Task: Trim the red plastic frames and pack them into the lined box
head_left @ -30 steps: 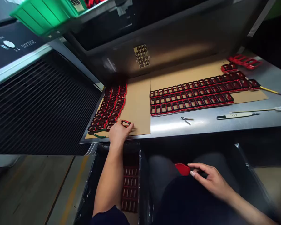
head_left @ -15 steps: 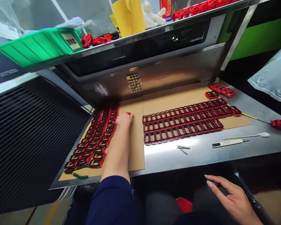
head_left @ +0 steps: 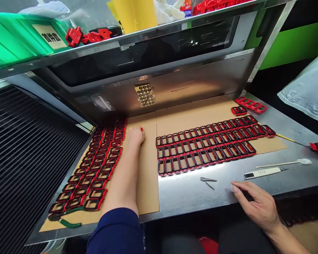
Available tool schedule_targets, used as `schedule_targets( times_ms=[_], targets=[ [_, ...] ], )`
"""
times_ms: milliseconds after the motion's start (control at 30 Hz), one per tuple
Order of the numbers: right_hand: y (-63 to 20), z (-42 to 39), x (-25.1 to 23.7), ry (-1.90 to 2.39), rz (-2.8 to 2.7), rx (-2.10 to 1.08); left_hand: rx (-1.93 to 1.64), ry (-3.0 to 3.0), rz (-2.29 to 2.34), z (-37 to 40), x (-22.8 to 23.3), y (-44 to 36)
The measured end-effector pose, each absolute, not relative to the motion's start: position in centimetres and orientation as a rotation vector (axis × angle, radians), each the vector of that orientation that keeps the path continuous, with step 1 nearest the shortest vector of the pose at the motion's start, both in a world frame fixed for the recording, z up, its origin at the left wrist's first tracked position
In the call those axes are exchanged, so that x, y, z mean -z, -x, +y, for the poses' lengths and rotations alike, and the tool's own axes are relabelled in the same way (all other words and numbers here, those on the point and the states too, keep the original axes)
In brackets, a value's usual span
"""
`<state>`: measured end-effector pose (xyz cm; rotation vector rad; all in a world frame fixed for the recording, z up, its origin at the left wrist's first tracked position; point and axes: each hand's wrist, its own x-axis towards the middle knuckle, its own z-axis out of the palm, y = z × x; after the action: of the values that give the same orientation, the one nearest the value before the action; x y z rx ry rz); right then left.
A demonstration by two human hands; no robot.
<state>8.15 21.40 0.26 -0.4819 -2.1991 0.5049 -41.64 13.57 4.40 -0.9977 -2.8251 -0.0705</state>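
My left hand [head_left: 135, 135] reaches far forward over the left cardboard sheet [head_left: 148, 176], its fingers closed on a small red-and-black rectangular frame [head_left: 142, 129], beside the far end of the left block of frames [head_left: 95, 165]. Rows of the same frames [head_left: 204, 146] lie on the right cardboard sheet [head_left: 196, 114]. My right hand [head_left: 257, 203] rests at the front edge of the steel bench [head_left: 190, 194], fingers spread and holding nothing, close to small metal tweezers [head_left: 208, 180].
A white-handled blade [head_left: 265, 172], a cotton swab [head_left: 286, 163] and a red-handled tool [head_left: 307, 144] lie at the right. More red frames [head_left: 247, 104] sit at the back right. A green bin [head_left: 18, 35] sits on the shelf above. A black grille [head_left: 23, 158] fills the left.
My left hand carried a frame from the near end of the left sheet to its far end. My right hand rose from my lap to the bench edge. The view tilted upward.
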Motion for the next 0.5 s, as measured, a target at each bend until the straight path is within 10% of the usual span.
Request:
schedule_targets(
  times_ms=[500],
  targets=[
    [-7.6, 21.4, 1.7, 0.445, -2.178, -0.340, 0.149, 0.703, -2.805, 16.1, -3.1, 47.7]
  ],
)
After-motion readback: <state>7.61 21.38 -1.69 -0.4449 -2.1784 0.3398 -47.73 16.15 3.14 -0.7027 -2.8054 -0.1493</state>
